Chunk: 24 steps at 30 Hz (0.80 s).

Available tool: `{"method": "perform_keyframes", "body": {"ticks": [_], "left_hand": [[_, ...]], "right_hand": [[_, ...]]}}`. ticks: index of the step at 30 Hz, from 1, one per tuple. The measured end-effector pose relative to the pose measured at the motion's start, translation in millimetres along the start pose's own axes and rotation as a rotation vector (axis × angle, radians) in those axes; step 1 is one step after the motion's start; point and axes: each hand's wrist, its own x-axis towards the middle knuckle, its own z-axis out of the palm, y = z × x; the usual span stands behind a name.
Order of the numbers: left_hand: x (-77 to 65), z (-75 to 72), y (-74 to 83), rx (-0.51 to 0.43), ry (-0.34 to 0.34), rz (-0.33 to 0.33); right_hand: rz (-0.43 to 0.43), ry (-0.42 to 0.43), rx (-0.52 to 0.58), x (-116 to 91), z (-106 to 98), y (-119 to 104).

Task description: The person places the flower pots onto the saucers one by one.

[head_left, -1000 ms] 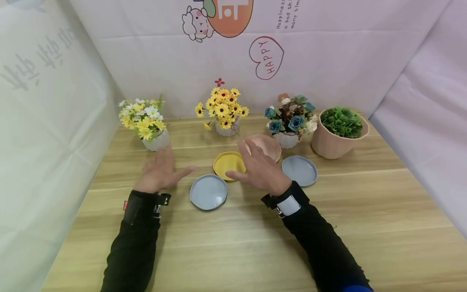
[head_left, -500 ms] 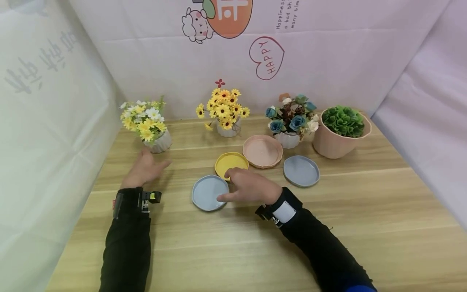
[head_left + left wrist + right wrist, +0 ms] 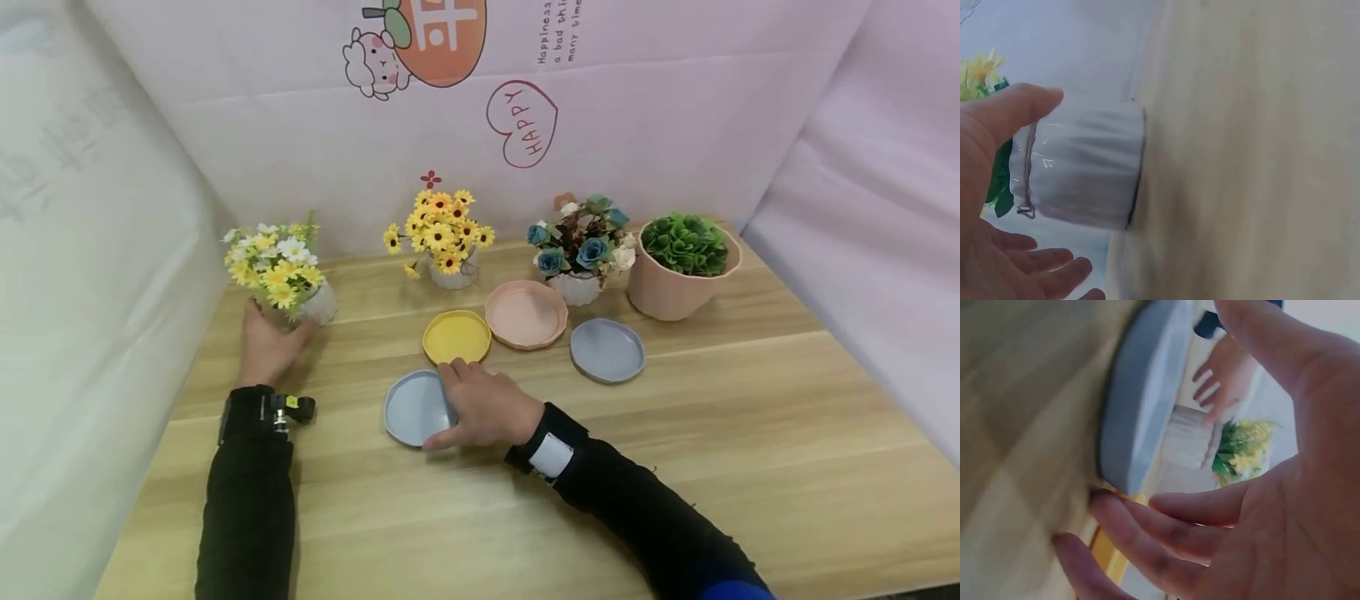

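Note:
My left hand (image 3: 267, 343) reaches around the small white pot (image 3: 1085, 164) of yellow and white flowers (image 3: 273, 265), at the table's back left. In the left wrist view its thumb overlaps the pot's upper side, while the other fingers are spread apart below it. My right hand (image 3: 486, 407) is over the right side of a light blue-grey plate (image 3: 412, 410), thumb and fingers apart. In the right wrist view the fingertips are right at the rim of this plate (image 3: 1141, 406). A yellow plate (image 3: 456, 335) lies just behind it.
A pink scalloped plate (image 3: 527, 313) and a second blue-grey plate (image 3: 607, 350) lie to the right. Farther back stand yellow sunflowers (image 3: 442, 232), blue roses (image 3: 583, 247) in a white pot, and a pink pot (image 3: 671, 287) with green leaves. White cloth (image 3: 300, 150) encloses the table.
My left hand has moved left and its fingers now reach around the flower pot. The right hand has come down from the pink and yellow plates to the near blue-grey plate.

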Motion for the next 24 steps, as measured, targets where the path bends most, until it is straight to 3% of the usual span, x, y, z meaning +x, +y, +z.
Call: {"method": "perform_keyframes", "body": {"ticks": [4, 9, 15, 20, 24], "left_hand": [[11.0, 5.3, 1.1, -0.102, 0.049, 0.098], [25.6, 11.5, 5.6, -0.073, 0.099, 0.24], [36.5, 14.3, 0.4, -0.062, 0.173, 0.266], [44.5, 18.8, -0.2, -0.028, 0.161, 0.294], [43.8, 17.7, 0.4, -0.01, 0.156, 0.276]], "right_hand": [[-0.009, 0.027, -0.049, 2, 8, -4], [-0.013, 0.056, -0.063, 4, 12, -7], [-0.026, 0.07, -0.093, 8, 15, -8], [-0.005, 0.07, -0.112, 11, 14, -4], [-0.014, 0.067, -0.093, 13, 14, -2]]}}
